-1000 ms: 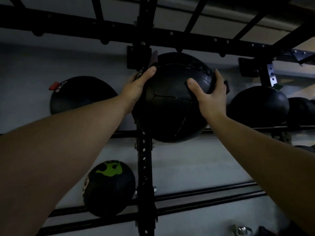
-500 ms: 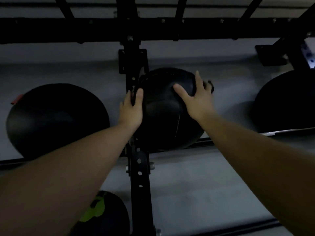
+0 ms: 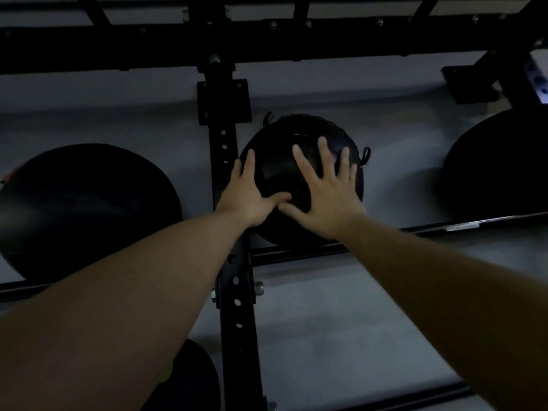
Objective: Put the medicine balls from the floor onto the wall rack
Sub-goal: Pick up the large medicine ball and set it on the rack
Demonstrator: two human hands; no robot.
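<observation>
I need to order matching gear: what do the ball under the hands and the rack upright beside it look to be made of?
The medicine ball looks like black synthetic leather or vinyl, semi-matte: stitched panel seams and loose thread loops at its edge suggest a sewn shell, though dim light leaves it open. The rack upright looks like black powder-coated steel: a square post with punched holes and bolts.

Both palms press flat on a black ball (image 3: 284, 173) sitting on the rack rail (image 3: 326, 251): left hand (image 3: 247, 200), right hand (image 3: 326, 197), fingers spread. 2 more balls flank it.
</observation>
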